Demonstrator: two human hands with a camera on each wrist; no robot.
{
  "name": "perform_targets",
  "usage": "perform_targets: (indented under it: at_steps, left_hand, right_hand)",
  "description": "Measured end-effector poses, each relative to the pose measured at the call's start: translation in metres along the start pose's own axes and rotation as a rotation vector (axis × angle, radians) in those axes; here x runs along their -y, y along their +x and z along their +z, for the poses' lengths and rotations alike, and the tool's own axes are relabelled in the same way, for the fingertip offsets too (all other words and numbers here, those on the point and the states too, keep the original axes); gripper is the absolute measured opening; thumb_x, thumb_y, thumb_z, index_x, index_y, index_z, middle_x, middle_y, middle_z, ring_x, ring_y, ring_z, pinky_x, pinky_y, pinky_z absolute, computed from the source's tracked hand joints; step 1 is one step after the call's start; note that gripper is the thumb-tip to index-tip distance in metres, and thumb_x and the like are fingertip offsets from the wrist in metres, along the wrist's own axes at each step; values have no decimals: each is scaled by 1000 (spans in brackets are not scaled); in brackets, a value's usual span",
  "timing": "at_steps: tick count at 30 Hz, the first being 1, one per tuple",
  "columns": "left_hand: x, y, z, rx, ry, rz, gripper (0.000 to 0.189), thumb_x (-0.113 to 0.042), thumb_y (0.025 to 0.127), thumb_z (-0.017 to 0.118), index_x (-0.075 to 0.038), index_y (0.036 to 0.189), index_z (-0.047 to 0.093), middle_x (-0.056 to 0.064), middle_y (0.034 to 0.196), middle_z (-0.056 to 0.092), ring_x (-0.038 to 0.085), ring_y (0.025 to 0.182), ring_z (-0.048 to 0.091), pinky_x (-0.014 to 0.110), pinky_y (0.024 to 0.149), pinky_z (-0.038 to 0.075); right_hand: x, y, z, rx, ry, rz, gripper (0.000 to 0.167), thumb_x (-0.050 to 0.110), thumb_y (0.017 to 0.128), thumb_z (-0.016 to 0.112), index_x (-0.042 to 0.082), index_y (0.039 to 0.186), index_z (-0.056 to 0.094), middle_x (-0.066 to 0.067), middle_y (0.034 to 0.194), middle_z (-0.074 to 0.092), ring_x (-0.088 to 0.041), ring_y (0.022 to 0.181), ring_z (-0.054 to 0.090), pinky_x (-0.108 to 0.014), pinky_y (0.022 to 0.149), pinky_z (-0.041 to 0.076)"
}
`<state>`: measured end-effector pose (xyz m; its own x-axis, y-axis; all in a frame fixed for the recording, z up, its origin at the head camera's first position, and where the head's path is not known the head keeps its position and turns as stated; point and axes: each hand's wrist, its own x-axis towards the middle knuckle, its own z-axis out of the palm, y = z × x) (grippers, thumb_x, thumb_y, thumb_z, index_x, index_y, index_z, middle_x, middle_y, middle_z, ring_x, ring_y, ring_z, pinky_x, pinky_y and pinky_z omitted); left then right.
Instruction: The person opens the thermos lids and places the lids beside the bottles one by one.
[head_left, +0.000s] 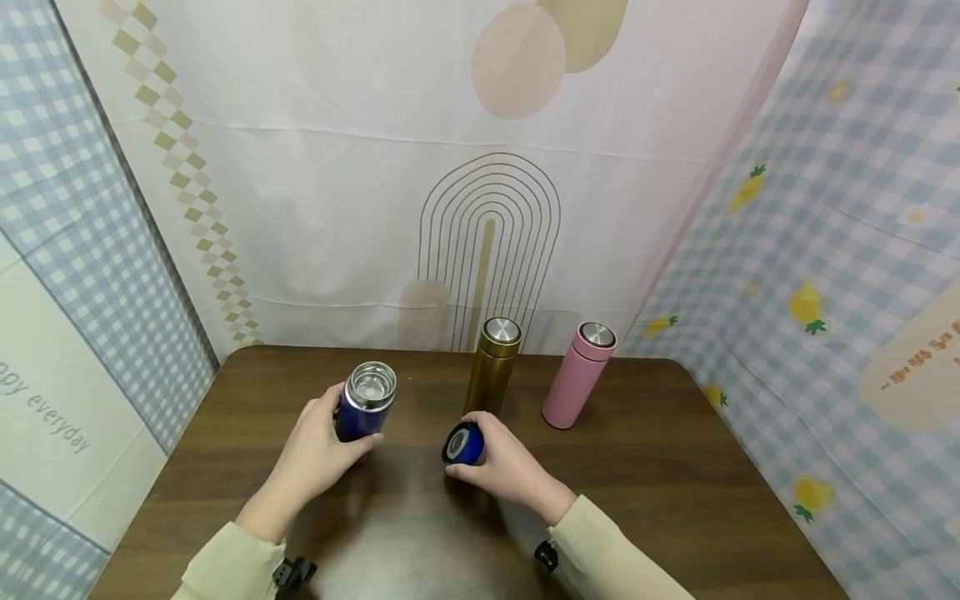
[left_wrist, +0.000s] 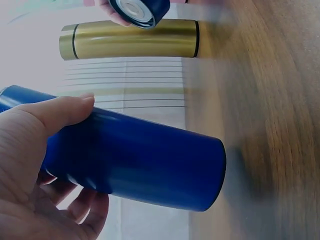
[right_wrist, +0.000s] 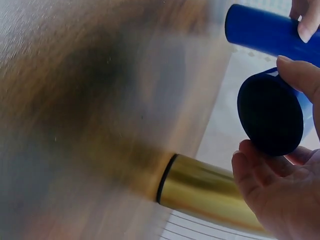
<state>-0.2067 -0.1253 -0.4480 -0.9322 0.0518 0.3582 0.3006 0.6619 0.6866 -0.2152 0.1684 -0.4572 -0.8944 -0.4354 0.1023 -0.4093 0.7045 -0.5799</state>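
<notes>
My left hand (head_left: 318, 446) grips a blue thermos bottle (left_wrist: 135, 155) round its body, thumb on one side and fingers on the other. Its lid is off, so the steel mouth (head_left: 372, 386) shows from above. The bottle leans slightly, its base close over the tabletop. To the right, my right hand (head_left: 506, 462) holds a blue lid (head_left: 465, 443) between thumb and fingers, tipped on its side and apart from the bottle. A pale ring shows inside the lid in the head and left wrist views; a dark round end (right_wrist: 270, 115) faces the right wrist camera.
A gold thermos (head_left: 491, 371) stands upright just behind my right hand, its lid on. Farther right is a pink thermos (head_left: 577, 379), also lidded. The brown wooden table (head_left: 637, 500) ends at the back against a patterned cloth (head_left: 337, 225), with checked cloths at both sides.
</notes>
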Motion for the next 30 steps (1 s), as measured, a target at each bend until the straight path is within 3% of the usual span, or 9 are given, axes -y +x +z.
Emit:
perform_targets:
  at_steps: [7, 14, 19, 24, 30]
  left_hand:
    - [4, 8, 3, 54, -77, -129, 84, -42, 74, 83, -3, 136, 43, 20, 121, 56, 36, 112, 54, 54, 88, 47]
    - [9, 13, 8, 73, -119, -153, 86, -47, 73, 82, -4, 136, 42, 21, 123, 56, 38, 110, 58, 54, 87, 49]
    - [13, 15, 12, 69, -154, -166, 80, -40, 74, 83, -5, 134, 43, 21, 122, 58, 38, 109, 59, 52, 87, 49]
    - [15, 18, 13, 112, -227, -203, 77, -35, 77, 82, -7, 136, 41, 21, 128, 55, 40, 114, 57, 53, 89, 49]
    - [16, 25, 12, 138, -241, -210, 76, -32, 79, 81, -5, 136, 40, 22, 129, 54, 41, 116, 55, 54, 92, 46]
  right_hand:
    - [1, 4, 12, 24, 8, 6, 68, 39, 80, 77, 12, 133, 43, -2, 122, 49, -13, 106, 54, -33, 88, 50]
    - [3, 9, 24, 49, 30, 20, 66, 40, 79, 78, 13, 130, 45, -1, 120, 50, -12, 104, 54, -31, 87, 50]
    - [3, 12, 31, 64, 39, 28, 66, 41, 79, 78, 12, 129, 46, 0, 118, 52, -11, 103, 54, -31, 87, 50]
    - [3, 15, 39, 74, 45, 31, 67, 44, 78, 79, 12, 127, 47, 1, 116, 53, -10, 102, 54, -31, 87, 49]
    - [7, 19, 48, 96, 41, 12, 64, 46, 77, 79, 14, 124, 49, 4, 112, 53, -8, 99, 54, -29, 87, 48]
